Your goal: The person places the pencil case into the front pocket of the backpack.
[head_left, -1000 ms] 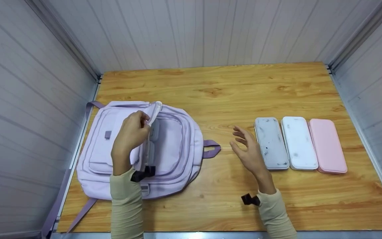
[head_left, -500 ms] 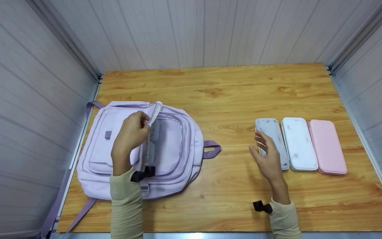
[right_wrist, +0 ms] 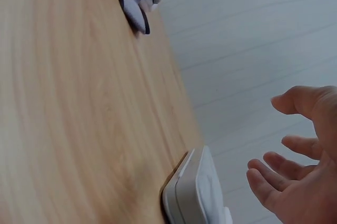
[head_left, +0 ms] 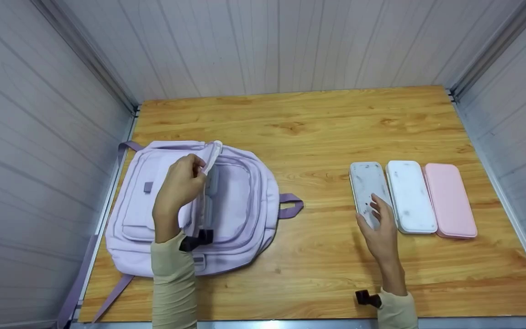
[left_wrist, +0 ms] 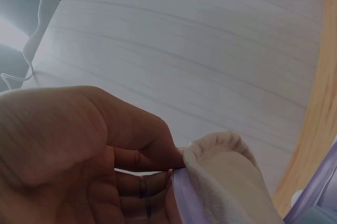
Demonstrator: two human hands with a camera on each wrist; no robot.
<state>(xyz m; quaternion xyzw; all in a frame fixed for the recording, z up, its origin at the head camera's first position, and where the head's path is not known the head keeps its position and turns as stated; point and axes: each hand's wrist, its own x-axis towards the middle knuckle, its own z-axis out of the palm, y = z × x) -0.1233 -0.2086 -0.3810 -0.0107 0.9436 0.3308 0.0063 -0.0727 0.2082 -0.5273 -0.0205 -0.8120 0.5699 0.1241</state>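
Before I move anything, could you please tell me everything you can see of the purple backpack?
The pale lilac backpack looks like soft fabric, with darker straps and a top loop. It lies front up on the wooden table, loop toward the picture's right. One compartment is open: the left hand pinches its raised flap. Greyish objects show inside, too hidden to identify.

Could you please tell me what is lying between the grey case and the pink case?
The white case lies between the grey case and the pink case; the head view shows all three side by side.
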